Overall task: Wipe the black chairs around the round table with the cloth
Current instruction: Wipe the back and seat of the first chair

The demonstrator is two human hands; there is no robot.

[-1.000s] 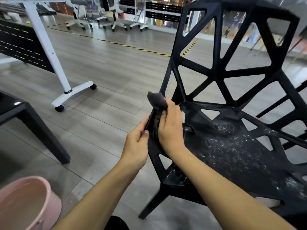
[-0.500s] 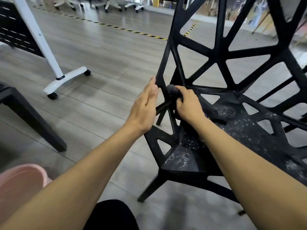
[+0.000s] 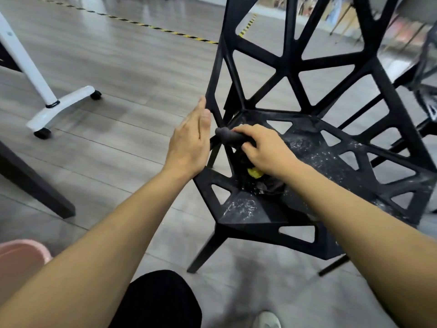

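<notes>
Straight, flat left hand (image 3: 189, 143) against the side edge of the black chair (image 3: 307, 162), a lattice of triangular holes, seat speckled white. Right hand (image 3: 262, 147) fingers (image 3: 246, 133) curled around the dark cloth (image 3: 228, 137) at the seat's left rear corner; cloth mostly hidden

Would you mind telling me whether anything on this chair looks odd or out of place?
Yes: the black chair has whitish specks and smears across its seat, and something small and yellow sits in the seat's left corner, just under the right hand gripping the dark cloth.
</notes>
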